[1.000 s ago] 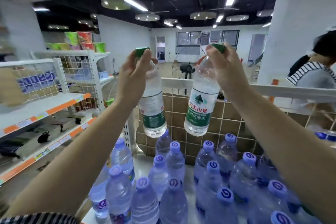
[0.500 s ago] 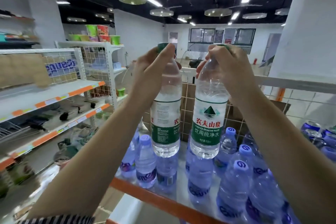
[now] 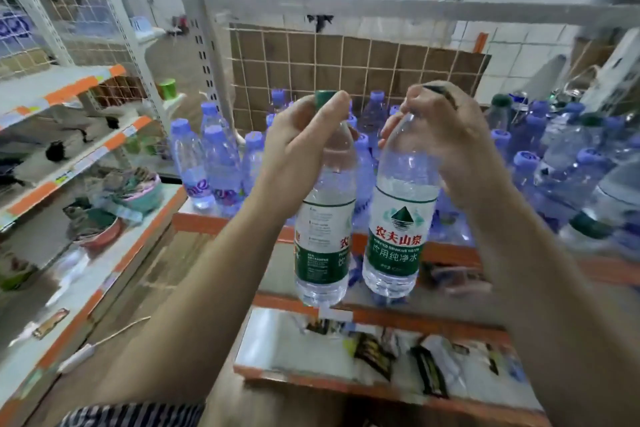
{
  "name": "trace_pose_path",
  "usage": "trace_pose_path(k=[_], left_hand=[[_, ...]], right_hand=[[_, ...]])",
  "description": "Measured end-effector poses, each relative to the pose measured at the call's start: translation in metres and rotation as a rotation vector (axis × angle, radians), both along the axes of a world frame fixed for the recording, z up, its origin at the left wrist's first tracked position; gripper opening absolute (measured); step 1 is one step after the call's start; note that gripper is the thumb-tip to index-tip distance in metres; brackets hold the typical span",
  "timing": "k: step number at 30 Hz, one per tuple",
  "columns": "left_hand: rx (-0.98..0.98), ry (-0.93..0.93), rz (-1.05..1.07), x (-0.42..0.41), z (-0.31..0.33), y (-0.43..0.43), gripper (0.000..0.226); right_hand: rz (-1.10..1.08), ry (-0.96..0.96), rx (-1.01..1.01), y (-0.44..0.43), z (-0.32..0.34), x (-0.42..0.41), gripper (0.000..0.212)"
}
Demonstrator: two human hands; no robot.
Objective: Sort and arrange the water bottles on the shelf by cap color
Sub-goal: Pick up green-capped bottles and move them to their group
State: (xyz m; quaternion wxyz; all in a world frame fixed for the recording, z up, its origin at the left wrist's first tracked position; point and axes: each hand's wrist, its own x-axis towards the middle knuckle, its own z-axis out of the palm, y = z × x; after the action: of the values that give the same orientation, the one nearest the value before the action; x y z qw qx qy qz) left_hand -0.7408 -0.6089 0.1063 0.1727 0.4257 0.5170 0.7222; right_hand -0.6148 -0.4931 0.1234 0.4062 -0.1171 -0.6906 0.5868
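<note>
Orange-edged shelf (image 3: pixel 207 222) of purple-capped bottles (image 3: pixel 214 163) now lies behind the left green-capped bottle (image 3: pixel 323 239), gripped at its neck by the left hand (image 3: pixel 294 156), and the right green-capped bottle (image 3: pixel 398 229), gripped likewise by the right hand (image 3: pixel 453 149), both lowered since a moment ago, likely heading for their own group.

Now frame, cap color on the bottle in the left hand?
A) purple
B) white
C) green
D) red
C: the left hand grips the left bottle at the neck, and its cap shows green above the fingers. The purple caps are on the shelf bottles behind. The right hand grips the right bottle.
</note>
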Motion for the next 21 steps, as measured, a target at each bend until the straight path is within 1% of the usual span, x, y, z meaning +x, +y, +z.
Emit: trace_pose_path(k=[3, 6, 8, 14, 15, 18, 19, 21], left_hand=[[-0.076, -0.038, -0.06, 0.022, -0.035, -0.005, 0.035], [-0.154, -0.091, -0.104, 0.044, -0.064, -0.003, 0.027], [-0.202, -0.113, -0.136, 0.061, -0.08, 0.003, 0.027], [-0.342, -0.222, -0.306, 0.119, -0.114, 0.04, 0.031], [-0.369, -0.231, -0.342, 0.13, -0.118, 0.049, 0.035], [-0.431, -0.23, -0.42, 0.164, -0.132, 0.08, 0.056], [-0.442, -0.225, -0.444, 0.178, -0.134, 0.092, 0.057], [-0.457, -0.2, -0.493, 0.209, -0.137, 0.118, 0.049]], right_hand=[[-0.123, -0.03, -0.051, -0.01, -0.039, 0.037, 0.014], [-0.228, -0.066, -0.139, -0.013, -0.074, 0.077, 0.02], [-0.282, -0.073, -0.212, -0.011, -0.092, 0.105, 0.022], [-0.426, -0.08, -0.331, 0.006, -0.124, 0.186, 0.022], [-0.445, -0.081, -0.347, 0.012, -0.128, 0.201, 0.023], [-0.516, -0.094, -0.385, 0.032, -0.137, 0.249, 0.028], [-0.533, -0.099, -0.395, 0.039, -0.14, 0.265, 0.028], [-0.557, -0.115, -0.402, 0.055, -0.145, 0.296, 0.028]])
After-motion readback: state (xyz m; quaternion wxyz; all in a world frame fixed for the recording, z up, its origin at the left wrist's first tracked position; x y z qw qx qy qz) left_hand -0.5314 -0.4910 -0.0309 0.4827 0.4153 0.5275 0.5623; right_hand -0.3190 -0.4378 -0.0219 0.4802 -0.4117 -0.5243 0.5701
